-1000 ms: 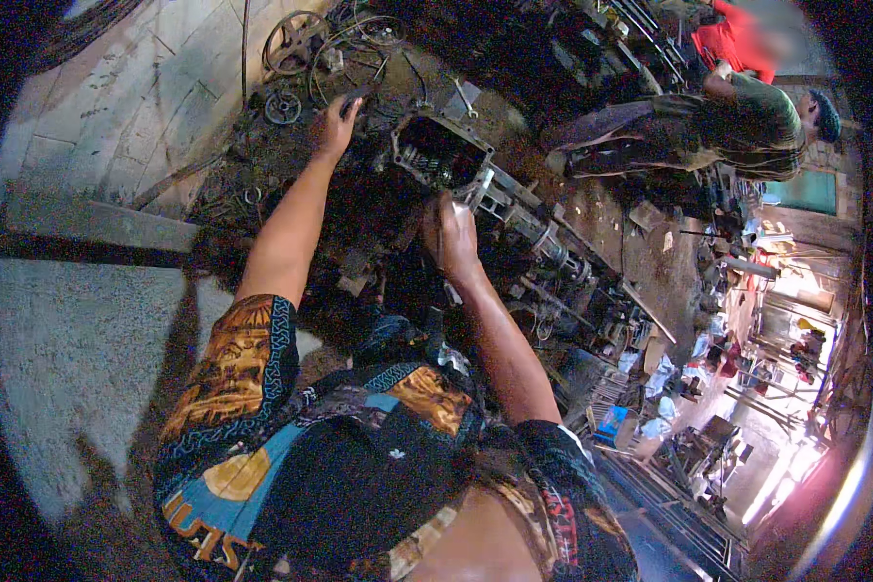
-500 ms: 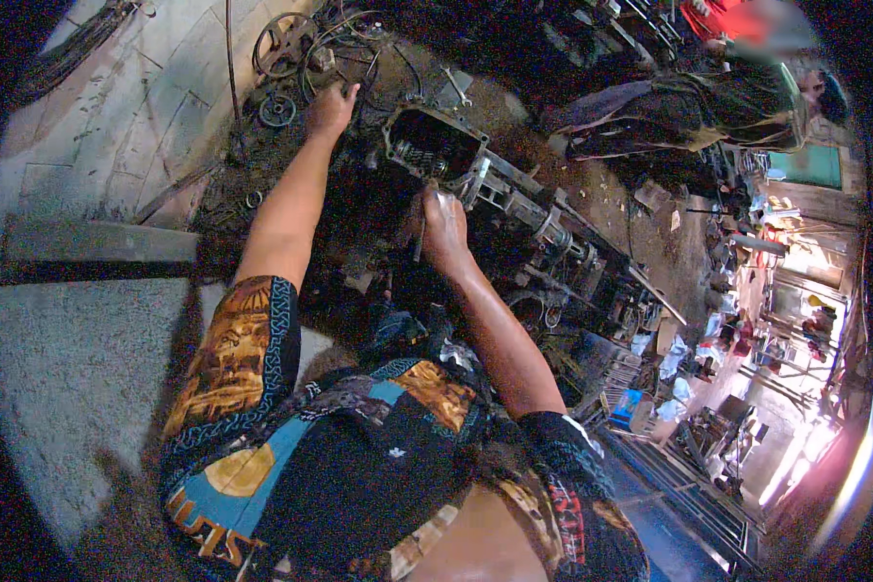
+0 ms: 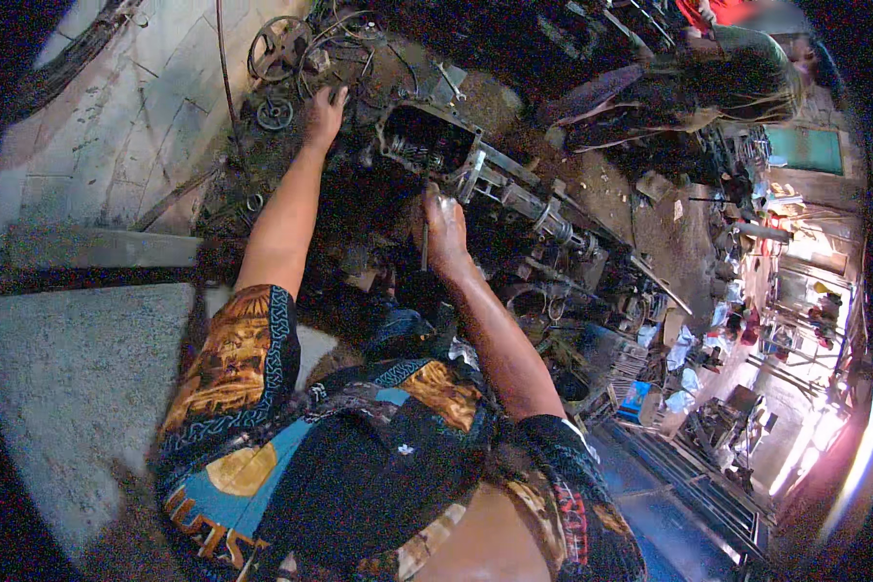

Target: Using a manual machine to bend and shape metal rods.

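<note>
My right hand (image 3: 444, 228) is closed around a thin metal rod (image 3: 424, 254), whose lower end shows below the fist; the tool's other end is hard to make out. Just beyond the fist lies an open metal machine housing (image 3: 477, 138) with a coiled or toothed part (image 3: 417, 153) inside. My left hand (image 3: 324, 118) is stretched forward, left of the housing, with its fingers apart and nothing visible in them. Dark shadow hides what lies under that hand.
A spoked wheel (image 3: 279, 48), a smaller wheel (image 3: 274, 112) and looped cables lie at the far left. A wrench (image 3: 453, 85) lies beyond the housing. Machine shafts (image 3: 553, 225) run off to the right. Another person's trousers (image 3: 669, 92) show at the upper right. A beam (image 3: 97, 254) stands left.
My left hand has shifted slightly down and left, its fingers now more spread. My right hand keeps its grip on the rod near the housing. The view has tilted a little.
</note>
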Motion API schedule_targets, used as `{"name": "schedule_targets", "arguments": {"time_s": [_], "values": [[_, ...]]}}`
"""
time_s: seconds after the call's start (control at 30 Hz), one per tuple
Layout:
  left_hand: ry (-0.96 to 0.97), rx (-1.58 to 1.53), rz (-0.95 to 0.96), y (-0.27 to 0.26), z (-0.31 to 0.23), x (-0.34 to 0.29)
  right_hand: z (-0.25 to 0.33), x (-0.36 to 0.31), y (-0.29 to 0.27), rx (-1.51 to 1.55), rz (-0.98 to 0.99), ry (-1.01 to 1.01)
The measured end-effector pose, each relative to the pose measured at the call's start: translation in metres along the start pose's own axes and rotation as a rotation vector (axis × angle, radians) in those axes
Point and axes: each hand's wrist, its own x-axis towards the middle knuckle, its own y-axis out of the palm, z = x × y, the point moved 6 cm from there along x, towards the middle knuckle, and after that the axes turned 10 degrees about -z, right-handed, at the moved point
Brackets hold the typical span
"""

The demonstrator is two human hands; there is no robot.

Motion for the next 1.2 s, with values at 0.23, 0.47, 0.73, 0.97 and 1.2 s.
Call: {"name": "schedule_targets", "arguments": {"time_s": [0.23, 0.47, 0.73, 0.97, 1.2], "values": [[0.110, -0.222, -0.087, -0.045, -0.006, -0.050, 0.038, 0.001, 0.011, -0.429, -0.063, -0.204], [0.257, -0.166, -0.171, -0.074, -0.001, -0.078, 0.056, 0.001, 0.016, -0.444, 0.186, -0.306], [0.243, -0.082, -0.111, -0.068, -0.011, -0.051, 0.054, 0.007, -0.005, -0.340, -0.048, -0.582], [0.147, 0.096, -0.037, -0.043, 0.010, -0.031, 0.073, 0.004, 0.012, -0.507, 0.067, -0.350], [0.029, -0.321, -0.051, -0.049, 0.014, -0.074, 0.071, 0.013, 0.011, -0.513, 0.106, -0.311]]}}
